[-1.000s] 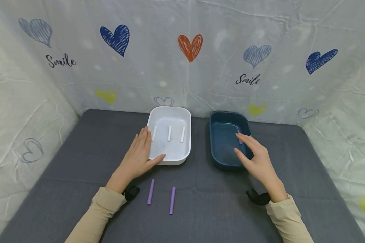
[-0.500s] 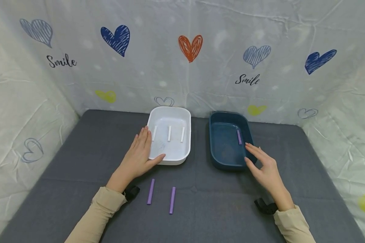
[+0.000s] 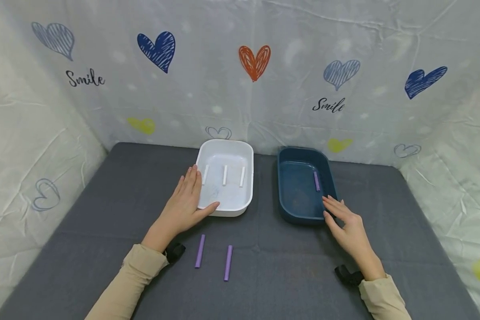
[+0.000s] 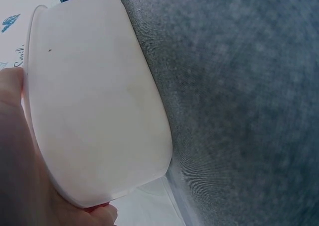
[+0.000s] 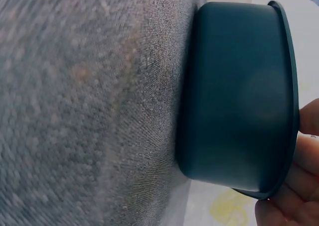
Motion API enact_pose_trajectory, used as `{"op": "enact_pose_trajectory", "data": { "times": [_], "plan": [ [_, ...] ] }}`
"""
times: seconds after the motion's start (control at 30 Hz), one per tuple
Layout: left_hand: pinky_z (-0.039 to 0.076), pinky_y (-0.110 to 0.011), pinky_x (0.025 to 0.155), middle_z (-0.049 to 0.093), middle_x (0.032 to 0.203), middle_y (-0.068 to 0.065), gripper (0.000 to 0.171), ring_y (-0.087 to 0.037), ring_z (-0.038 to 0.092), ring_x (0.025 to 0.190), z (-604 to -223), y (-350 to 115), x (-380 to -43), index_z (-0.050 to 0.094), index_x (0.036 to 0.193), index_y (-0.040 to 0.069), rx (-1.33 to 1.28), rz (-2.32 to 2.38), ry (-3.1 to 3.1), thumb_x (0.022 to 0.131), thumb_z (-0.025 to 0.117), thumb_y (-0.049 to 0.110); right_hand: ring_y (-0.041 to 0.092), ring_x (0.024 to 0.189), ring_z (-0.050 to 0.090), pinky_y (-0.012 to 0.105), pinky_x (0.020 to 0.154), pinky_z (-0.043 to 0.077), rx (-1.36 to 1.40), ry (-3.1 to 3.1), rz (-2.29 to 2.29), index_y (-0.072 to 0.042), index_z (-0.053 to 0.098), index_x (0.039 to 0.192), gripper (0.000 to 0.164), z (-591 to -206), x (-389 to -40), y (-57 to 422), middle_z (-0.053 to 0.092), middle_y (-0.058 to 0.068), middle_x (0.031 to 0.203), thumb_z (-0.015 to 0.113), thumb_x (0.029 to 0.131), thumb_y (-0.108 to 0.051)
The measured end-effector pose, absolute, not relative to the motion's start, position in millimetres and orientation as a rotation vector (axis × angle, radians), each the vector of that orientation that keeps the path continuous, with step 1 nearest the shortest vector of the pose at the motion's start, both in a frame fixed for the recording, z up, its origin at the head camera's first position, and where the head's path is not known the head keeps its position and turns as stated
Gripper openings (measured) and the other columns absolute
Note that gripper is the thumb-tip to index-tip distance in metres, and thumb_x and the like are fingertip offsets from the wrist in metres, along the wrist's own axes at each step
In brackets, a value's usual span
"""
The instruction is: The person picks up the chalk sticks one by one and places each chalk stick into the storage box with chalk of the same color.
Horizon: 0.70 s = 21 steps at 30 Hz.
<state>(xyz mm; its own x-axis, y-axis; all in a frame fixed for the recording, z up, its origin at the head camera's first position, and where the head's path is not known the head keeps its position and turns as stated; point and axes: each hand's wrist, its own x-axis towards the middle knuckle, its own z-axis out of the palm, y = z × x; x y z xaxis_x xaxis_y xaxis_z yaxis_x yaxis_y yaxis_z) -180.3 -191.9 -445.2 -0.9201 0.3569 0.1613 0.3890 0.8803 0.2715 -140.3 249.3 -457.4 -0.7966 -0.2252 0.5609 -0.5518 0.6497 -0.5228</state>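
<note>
In the head view my left hand (image 3: 182,206) rests on the left and near rim of a white tray (image 3: 233,213), fingers straight and thumb spread. Three short white sticks (image 3: 225,175), like chalk, lie apart inside that tray. My right hand (image 3: 350,226) touches the right near corner of a dark teal tray (image 3: 298,198) with fingers extended. A purple stick (image 3: 317,181) lies along the right side of the teal tray's floor. The right wrist view shows fingertips (image 5: 299,186) at the teal tray's rim; the left wrist view shows the white tray's outer wall (image 4: 99,101).
Two more purple sticks, a left one (image 3: 200,251) and a right one (image 3: 228,263), lie on the grey tablecloth (image 3: 280,280) in front of the white tray. Behind the trays hangs a pale curtain (image 3: 212,84) with printed hearts.
My right hand has moved right and toward me, from above the teal tray to its near right corner, uncovering the purple stick inside. The left hand has stayed on the white tray.
</note>
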Motion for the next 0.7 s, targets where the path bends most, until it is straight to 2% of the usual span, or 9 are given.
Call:
{"op": "enact_pose_trajectory", "data": {
  "times": [0.27, 0.7],
  "plan": [
    [0.006, -0.052, 0.120, -0.005, 0.163, -0.025, 0.106, -0.034, -0.005, 0.151, -443.4, -191.5, -180.1, 0.007, 0.153, -0.012, -0.580, -0.454, -2.953, 0.094, 0.049, 0.065, 0.036, 0.126, 0.055, 0.050, 0.112, 0.031, 0.591, -2.452, 0.993, 0.004, 0.066, 0.127, 0.036, -455.9, -139.8, 249.3, 0.062, 0.021, 0.130, 0.067, 0.090, 0.004],
    [0.007, -0.051, 0.121, -0.001, 0.163, -0.025, 0.107, -0.034, -0.001, 0.151, -419.6, -187.0, -174.7, 0.010, 0.153, -0.012, -0.650, -0.484, -2.977, 0.093, 0.054, 0.064, 0.036, 0.127, 0.054, 0.055, 0.111, 0.030, 0.603, -2.495, 0.982, 0.005, 0.064, 0.128, 0.035, -456.6, -140.9, 252.1, 0.061, 0.022, 0.132, 0.066, 0.093, -0.001]
  ]
}}
